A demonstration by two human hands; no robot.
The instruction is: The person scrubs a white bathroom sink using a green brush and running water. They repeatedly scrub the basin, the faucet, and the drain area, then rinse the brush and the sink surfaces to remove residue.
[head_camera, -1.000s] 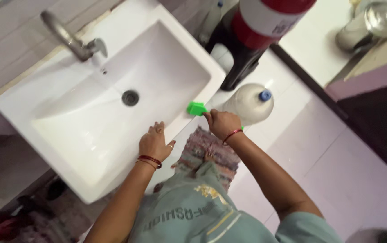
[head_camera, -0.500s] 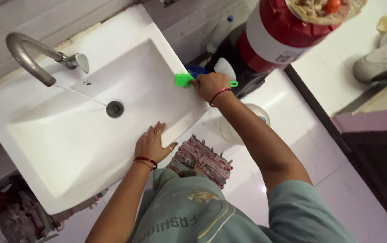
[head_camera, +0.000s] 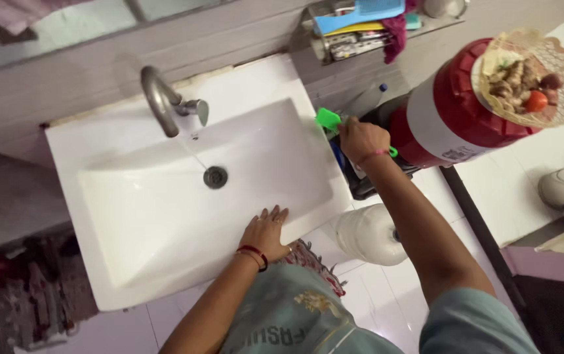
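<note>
A white rectangular sink (head_camera: 118, 262) with a metal tap (head_camera: 162, 105) and a round drain (head_camera: 215, 177) fills the middle; a thin stream of water runs from the tap. My left hand (head_camera: 265, 233) lies flat on the sink's front rim, fingers spread. My right hand (head_camera: 362, 139) grips a green scrubbing brush (head_camera: 328, 118), its head at the sink's right rim near the back corner.
A big red and white water jug (head_camera: 449, 124) stands right of the sink, a woven tray of vegetables (head_camera: 531, 78) on top. A white plastic container (head_camera: 368, 234) with a blue cap and a woven mat (head_camera: 318, 262) lie on the tiled floor. A shelf (head_camera: 361, 29) holds combs.
My right hand has carried the green brush from the sink's front right corner along the right rim toward the back. My left hand has stayed on the front rim. The view has shifted.
</note>
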